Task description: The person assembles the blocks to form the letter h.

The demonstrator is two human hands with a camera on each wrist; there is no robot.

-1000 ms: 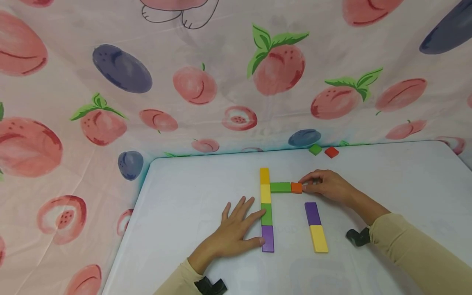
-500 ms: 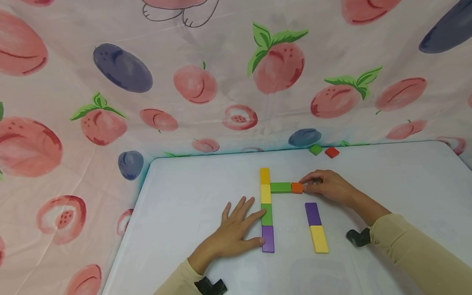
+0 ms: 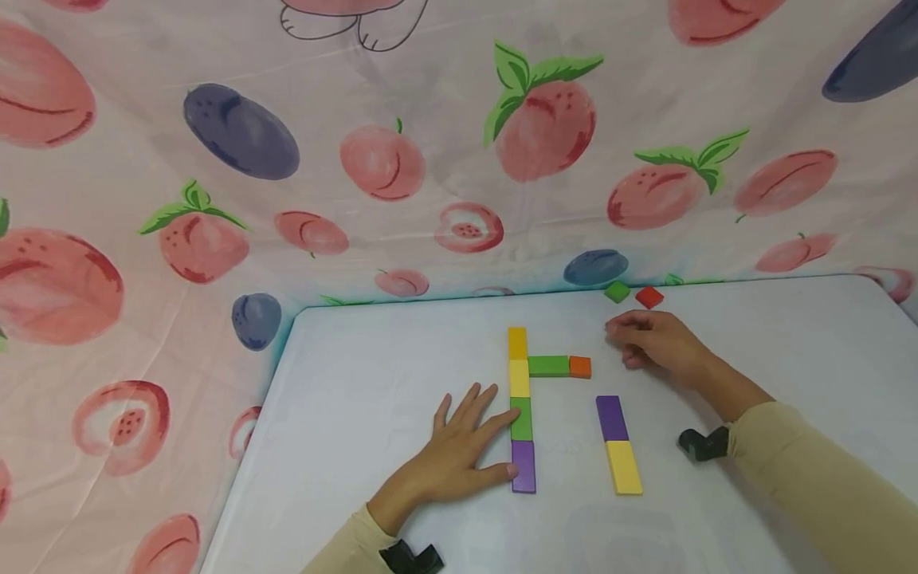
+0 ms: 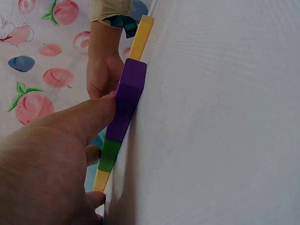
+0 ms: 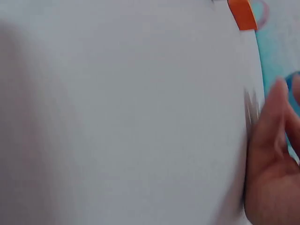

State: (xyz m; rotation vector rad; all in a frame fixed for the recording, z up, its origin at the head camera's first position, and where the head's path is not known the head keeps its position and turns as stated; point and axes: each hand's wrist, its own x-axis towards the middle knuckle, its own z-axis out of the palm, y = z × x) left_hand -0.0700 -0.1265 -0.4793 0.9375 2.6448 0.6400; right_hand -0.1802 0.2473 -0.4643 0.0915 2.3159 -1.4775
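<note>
A column of flat blocks stands left of centre in the head view: two yellow blocks (image 3: 518, 344), a green block (image 3: 526, 429) and a purple block (image 3: 523, 466). My left hand (image 3: 455, 458) lies spread beside it, index fingertip on the green block and thumb on the purple block (image 4: 126, 103). From the upper yellow part a green bar (image 3: 548, 367) runs right, ending in an orange block (image 3: 580, 367). My right hand (image 3: 663, 343) hovers right of the orange block, apart from it, fingers loosely bent and nothing between them.
Right of the column, a dark purple block (image 3: 612, 418) and a yellow block (image 3: 625, 468) form a slightly slanted line. A green piece (image 3: 617, 292) and a red piece (image 3: 649, 297) lie at the back edge of the white table (image 3: 373, 343). Fruit-printed cloth (image 3: 402, 96) rises behind.
My right hand has come off the orange block and moved right and slightly back. My left hand keeps its place, and the blocks lie as before.
</note>
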